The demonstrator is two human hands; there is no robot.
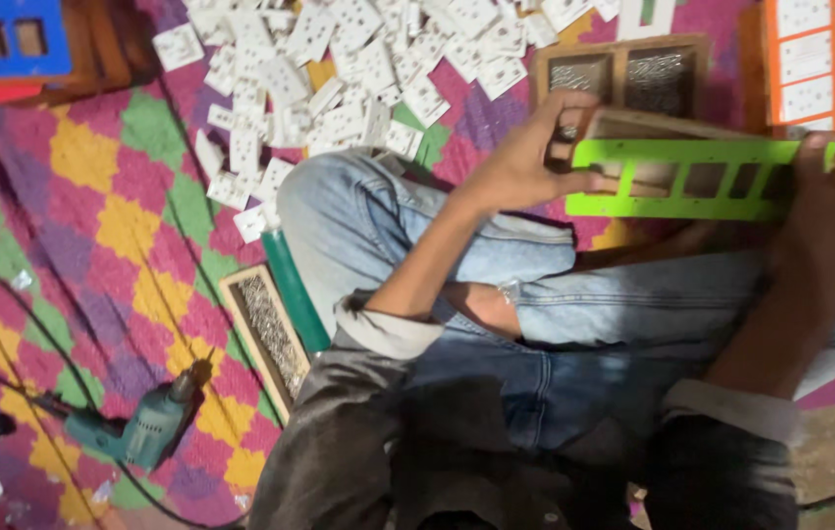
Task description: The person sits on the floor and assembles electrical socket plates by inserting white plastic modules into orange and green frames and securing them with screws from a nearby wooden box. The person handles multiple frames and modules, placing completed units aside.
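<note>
Sitting cross-legged on the patterned mat (93,196), you hold a bright green plastic frame (682,179) with a row of rectangular cut-outs, level in front of your knees. Your left hand (525,157) pinches its left end, thumb along the lower edge and fingers curled over the top, so that hand is closed on the frame. Your right hand (830,182) wraps the far right end of the same frame, fingers folded over its edge.

Just behind the frame stands a wooden tray (623,74) split into compartments that hold small silvery screws. Beyond your left knee a loose heap of white switch plates (339,69) spreads across the mat. At the top right, an orange frame (802,59) carries white switch plates already seated in it. A blue frame (5,39) with cut-outs lies at the top left corner.

Beside your left thigh sits a second, narrow wooden tray of screws (265,334), with a green bar (295,290) just beside it. Further left, a teal electric drill (137,432) lies on the mat, its black cable trailing away.
</note>
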